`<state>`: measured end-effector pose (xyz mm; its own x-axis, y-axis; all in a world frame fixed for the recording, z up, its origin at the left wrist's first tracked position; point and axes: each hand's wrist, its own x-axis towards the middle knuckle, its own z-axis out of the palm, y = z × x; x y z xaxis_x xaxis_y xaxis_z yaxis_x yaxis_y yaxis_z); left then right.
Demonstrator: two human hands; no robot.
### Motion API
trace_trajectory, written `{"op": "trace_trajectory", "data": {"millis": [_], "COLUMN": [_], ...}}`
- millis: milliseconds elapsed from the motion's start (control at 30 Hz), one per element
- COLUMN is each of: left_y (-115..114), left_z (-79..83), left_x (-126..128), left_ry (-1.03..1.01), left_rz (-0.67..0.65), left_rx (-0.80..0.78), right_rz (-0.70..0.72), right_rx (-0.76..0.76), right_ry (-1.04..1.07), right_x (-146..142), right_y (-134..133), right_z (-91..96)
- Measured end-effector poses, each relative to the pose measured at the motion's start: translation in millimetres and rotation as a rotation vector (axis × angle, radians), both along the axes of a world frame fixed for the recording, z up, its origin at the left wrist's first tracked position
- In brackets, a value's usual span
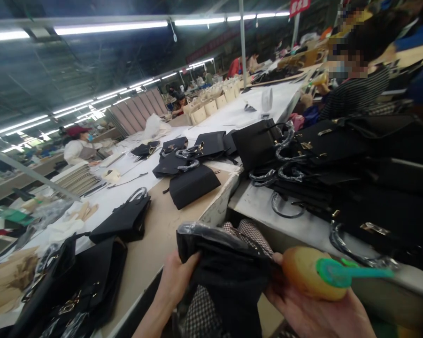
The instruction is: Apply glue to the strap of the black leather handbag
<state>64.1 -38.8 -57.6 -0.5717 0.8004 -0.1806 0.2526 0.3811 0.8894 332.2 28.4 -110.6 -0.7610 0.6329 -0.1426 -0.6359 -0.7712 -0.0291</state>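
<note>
Low in view, left hand [176, 281] fingers closed around edge of black fabric handbag [228, 267] held over lap, below beige worktable [162, 234]. Right hand [317, 312] curled under bag's other side, also gripping yellow squeeze bottle with teal nozzle [317, 274]. Heap of black leather handbags [355, 173] on grey bench, right.

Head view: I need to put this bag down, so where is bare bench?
Bare tan bench lies between the upright handbag and flat bag. The right table is crowded with stacked bags, leaving only a front strip.
</note>
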Motion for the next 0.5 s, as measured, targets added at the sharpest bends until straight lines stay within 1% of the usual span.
{"op": "trace_trajectory", "data": {"millis": [67,100,167,267,333,400,467,500], "left_y": [-12,-16,-19,-12,-3,7,18,24], "left_z": [5.9,8.4,12.0,15.7,18.6,21.8,23.1,22.3], "left_x": [-3,-3,-3,0,2,4,4,3], "left_ry": [0.229,0.307,0.366,0.377,0.308,0.153,-0.042,-0.137], "left_rz": [-0.095,-0.128,-0.172,-0.213,-0.189,-0.152,-0.137,-0.132], "left_rx": [-0.142,-0.183,-0.212,-0.230,-0.247,-0.228,-0.210,-0.200], "right_rz": [-0.004,0.002,0.012,-0.019,-0.051,-0.109,-0.192,-0.226], "right_rx": [0.008,0.006,-0.006,-0.038,-0.057,-0.065,-0.056,-0.052], "right_ry": [-0.001,-0.006,-0.021,-0.060,-0.085,-0.136,-0.237,-0.292], "right_x": [1,2,2,0,-2,-4,-3,-2], "right_y": [5,7,8,9,10,9,6,3], "right_z": [2.2,1.9,0.2,-0.4,1.5,1.6,-4.9,-11.7]}}
